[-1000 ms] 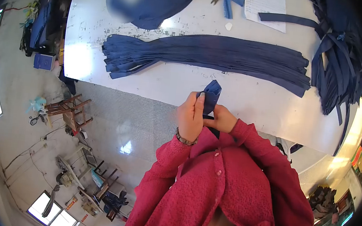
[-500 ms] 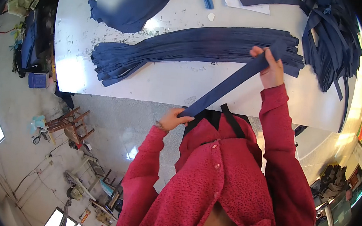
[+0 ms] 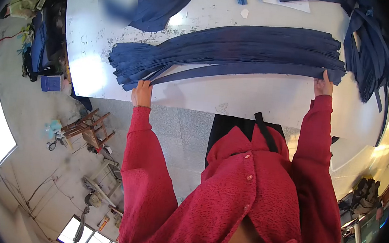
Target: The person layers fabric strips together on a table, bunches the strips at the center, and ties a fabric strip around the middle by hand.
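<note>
A long navy fabric strip (image 3: 237, 68) is stretched between my two hands along the near side of a layered pile of navy strips (image 3: 239, 44). My left hand (image 3: 142, 94) grips its left end, close to the pile's fanned-out tips. At the other end, my right hand (image 3: 323, 85) has its fingers closed on the strip, against the right end of the pile. Between them the strip bows slightly, with a narrow gap to the pile on the left side. My fingertips are partly hidden by the cloth.
The pile lies on a white table (image 3: 197, 91). Behind it is another navy cloth (image 3: 166, 4). A tangled bundle of navy strips (image 3: 372, 49) hangs over the right side. Paper (image 3: 295, 3) and a small white piece (image 3: 244, 14) lie at the back. A wooden stool (image 3: 90, 130) stands on the floor.
Both hands have moved forward to the pile, carrying the strip from a slanted position to lie along its near edge. My left hand went from the table's front edge onto the pile's left end.
</note>
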A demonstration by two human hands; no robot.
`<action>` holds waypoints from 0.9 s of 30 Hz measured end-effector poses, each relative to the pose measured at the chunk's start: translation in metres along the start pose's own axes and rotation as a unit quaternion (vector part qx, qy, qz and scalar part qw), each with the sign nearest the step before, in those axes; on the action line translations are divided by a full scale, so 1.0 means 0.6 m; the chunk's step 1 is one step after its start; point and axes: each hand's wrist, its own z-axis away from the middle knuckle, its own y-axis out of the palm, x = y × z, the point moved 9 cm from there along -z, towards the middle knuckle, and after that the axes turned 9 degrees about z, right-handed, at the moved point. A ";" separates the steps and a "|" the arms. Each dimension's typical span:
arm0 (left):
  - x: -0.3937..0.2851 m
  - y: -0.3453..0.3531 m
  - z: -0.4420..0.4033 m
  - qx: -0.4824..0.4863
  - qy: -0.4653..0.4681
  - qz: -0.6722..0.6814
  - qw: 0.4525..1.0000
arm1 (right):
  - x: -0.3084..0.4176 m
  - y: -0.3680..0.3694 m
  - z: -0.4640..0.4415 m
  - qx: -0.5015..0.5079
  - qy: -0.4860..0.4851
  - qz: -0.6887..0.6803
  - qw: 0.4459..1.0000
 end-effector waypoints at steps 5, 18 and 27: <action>0.030 0.065 -0.055 0.009 0.095 -0.021 0.995 | -0.028 -0.047 -0.052 -0.031 0.019 0.015 0.999; 0.070 0.099 -0.076 0.005 0.152 -0.060 0.987 | -0.051 -0.184 -0.135 -0.213 0.019 -0.122 0.969; -0.144 0.061 -0.064 -0.007 0.174 0.171 0.970 | -0.041 -0.167 -0.124 -0.205 -0.066 -0.135 0.967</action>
